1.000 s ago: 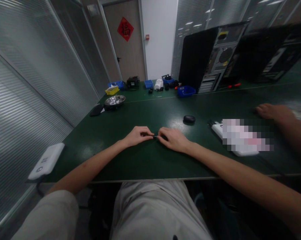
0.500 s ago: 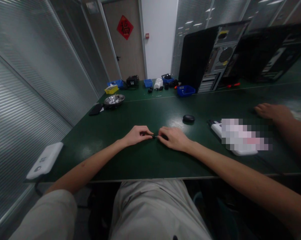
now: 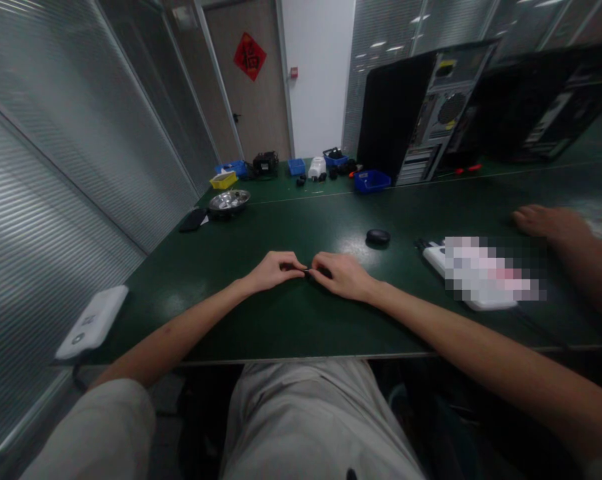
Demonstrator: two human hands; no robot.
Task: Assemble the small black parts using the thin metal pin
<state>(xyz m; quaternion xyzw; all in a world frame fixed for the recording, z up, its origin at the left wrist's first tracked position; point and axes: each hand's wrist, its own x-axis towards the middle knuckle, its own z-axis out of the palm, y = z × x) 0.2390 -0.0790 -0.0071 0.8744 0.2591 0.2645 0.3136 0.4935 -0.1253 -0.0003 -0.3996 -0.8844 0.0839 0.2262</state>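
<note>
My left hand [image 3: 279, 269] rests low over the green table, thumb and fingers pinched on a small black part [image 3: 307, 273]. Facing it, my right hand [image 3: 345, 275] is also closed in a pinch, its fingertips meeting the left ones at that part. What the right fingers hold is too small and too covered to make out. Beyond my right hand lies a black oval case [image 3: 378, 237], touched by neither hand.
A white device [image 3: 485, 299], partly blurred out, lies to the right, near another person's hand [image 3: 543, 220]. On the left sits a white box [image 3: 93, 322]. Further back are a metal bowl [image 3: 229, 201], a blue bin [image 3: 372, 181] and a computer tower [image 3: 405, 113].
My right fingertips have moved slightly left, closing the small gap to my left fingertips. The left hand has stayed in place.
</note>
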